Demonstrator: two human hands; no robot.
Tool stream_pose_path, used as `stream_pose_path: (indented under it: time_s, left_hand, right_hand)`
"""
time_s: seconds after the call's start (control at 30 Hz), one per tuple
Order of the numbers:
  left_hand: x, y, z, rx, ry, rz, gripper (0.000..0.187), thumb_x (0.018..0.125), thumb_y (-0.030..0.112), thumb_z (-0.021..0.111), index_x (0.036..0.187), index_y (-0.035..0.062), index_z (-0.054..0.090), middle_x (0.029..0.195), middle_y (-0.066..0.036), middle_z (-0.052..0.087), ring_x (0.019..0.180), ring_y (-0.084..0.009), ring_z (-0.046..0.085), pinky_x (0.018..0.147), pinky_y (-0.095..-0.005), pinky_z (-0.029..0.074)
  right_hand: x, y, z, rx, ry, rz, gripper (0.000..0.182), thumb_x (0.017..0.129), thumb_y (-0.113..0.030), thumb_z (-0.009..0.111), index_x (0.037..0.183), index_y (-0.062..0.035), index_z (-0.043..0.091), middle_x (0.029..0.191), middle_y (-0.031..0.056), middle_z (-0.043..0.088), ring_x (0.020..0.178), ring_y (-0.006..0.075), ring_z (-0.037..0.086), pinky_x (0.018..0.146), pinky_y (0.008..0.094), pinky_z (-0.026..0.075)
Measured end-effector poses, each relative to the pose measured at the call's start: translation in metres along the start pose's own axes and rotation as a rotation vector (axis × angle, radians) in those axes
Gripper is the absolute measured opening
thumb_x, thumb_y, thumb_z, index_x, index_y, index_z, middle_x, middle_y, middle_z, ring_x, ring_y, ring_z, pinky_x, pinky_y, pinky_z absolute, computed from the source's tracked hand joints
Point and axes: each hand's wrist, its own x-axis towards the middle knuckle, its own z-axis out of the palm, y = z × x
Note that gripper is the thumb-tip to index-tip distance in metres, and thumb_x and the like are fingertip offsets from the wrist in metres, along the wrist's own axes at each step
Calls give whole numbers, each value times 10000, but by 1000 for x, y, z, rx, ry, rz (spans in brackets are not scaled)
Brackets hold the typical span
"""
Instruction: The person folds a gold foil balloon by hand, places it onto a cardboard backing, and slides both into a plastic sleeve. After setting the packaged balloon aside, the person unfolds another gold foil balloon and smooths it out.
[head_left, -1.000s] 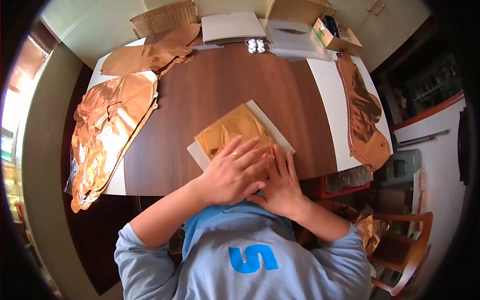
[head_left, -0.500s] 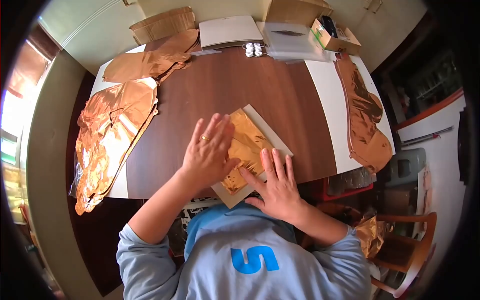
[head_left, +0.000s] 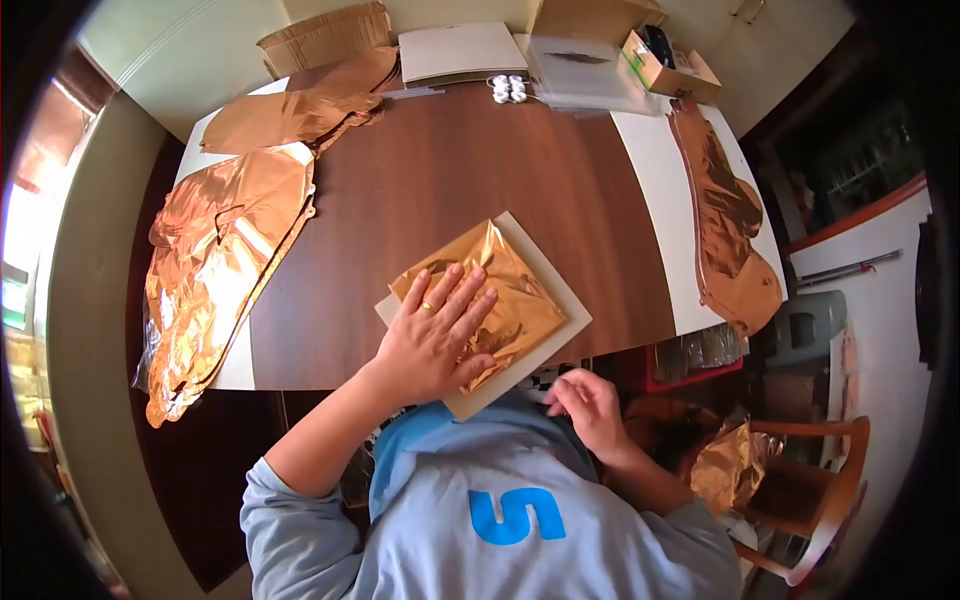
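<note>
A folded gold foil balloon [head_left: 515, 290] lies in a flat square on a pale square board [head_left: 562, 318], turned cornerwise at the table's front edge. My left hand [head_left: 440, 335] rests flat on the foil's left part, fingers stretched out, a ring on one finger. It covers part of the foil. Off the board to the right, my right hand [head_left: 590, 412] hangs beyond the table edge near my shirt. Its fingers are curled in, and nothing shows between them.
Flat copper-gold foil balloons lie on the left [head_left: 235, 240], and another foil piece [head_left: 725, 220] lies on the right. At the back are a white flat box [head_left: 460, 55], white spools [head_left: 508, 89], clear plastic sleeves [head_left: 590, 75] and a small carton [head_left: 670, 72]. Crumpled foil [head_left: 730, 465] sits on a wooden chair [head_left: 810, 500].
My right hand has left the foil and board, drawn back past the table edge and curled. My left hand has come down flat on the foil. More of the foil and board now shows.
</note>
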Motion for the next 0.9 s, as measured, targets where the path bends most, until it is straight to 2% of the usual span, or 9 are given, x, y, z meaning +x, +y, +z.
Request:
stream_pose_path:
  time_s: [0.03,0.13,0.23,0.33,0.43,0.53,0.63,0.77,0.9]
  left_hand:
    - [-3,3,1,-15,3,14,764,927,531,553,1525,86,388,1578,-169,362,1467,-379,309,1205,-552,157]
    - [-11,13,3,-52,14,47,763,926,544,550,1517,85,404,1571,-171,374,1461,-381,323,1201,-553,170]
    - [-17,17,2,-66,34,58,760,933,560,538,1507,77,422,1562,-182,386,1460,-381,332,1197,-547,181]
    - [-23,18,1,-90,35,45,743,956,549,514,1512,67,411,1568,-189,372,1476,-381,302,1201,-540,174]
    - [-27,20,-3,-184,106,18,668,928,455,601,1455,61,493,1520,-182,445,1430,-376,385,1186,-536,220]
    - [-41,14,-3,-183,280,110,577,849,321,706,1352,61,598,1412,-158,554,1328,-344,510,1142,-524,315]
    - [-62,24,-7,-153,385,174,510,775,218,749,1255,66,663,1308,-126,618,1229,-303,586,1080,-500,398]
    - [-64,38,2,-125,297,248,481,741,209,769,1193,67,687,1233,-105,629,1154,-289,621,1023,-464,463]
    - [-60,39,14,-2,391,286,448,727,182,752,1152,51,700,1184,-102,632,1124,-275,624,960,-433,523]
  right_hand:
    - [1,5,5,276,-46,171,244,1003,-246,617,977,-6,647,895,90,693,735,149,670,628,288,537]
    - [6,6,25,535,-98,195,291,1020,-278,595,1103,-5,648,964,72,699,810,156,693,633,276,559]
    - [8,-30,42,541,-19,256,295,1014,-266,606,1143,-3,642,997,73,694,858,145,691,657,259,560]
    - [6,-27,47,459,-56,184,263,1013,-232,608,1147,-9,647,996,41,688,845,98,661,640,247,546]
    - [8,-26,55,433,-2,133,225,1011,-189,606,1143,-15,661,990,24,692,812,75,638,619,248,536]
    - [8,-34,62,467,73,125,215,1009,-163,602,1149,-14,670,984,30,699,781,75,636,610,241,521]
    - [10,-30,58,353,102,101,215,1010,-162,603,1145,-9,672,962,26,697,757,81,637,609,243,519]
    - [10,-41,63,344,96,150,198,1008,-182,608,1081,-9,674,904,18,677,744,90,636,610,253,527]
    - [9,-33,68,400,161,170,211,1001,-209,620,1053,-11,671,902,27,675,757,98,642,606,268,543]
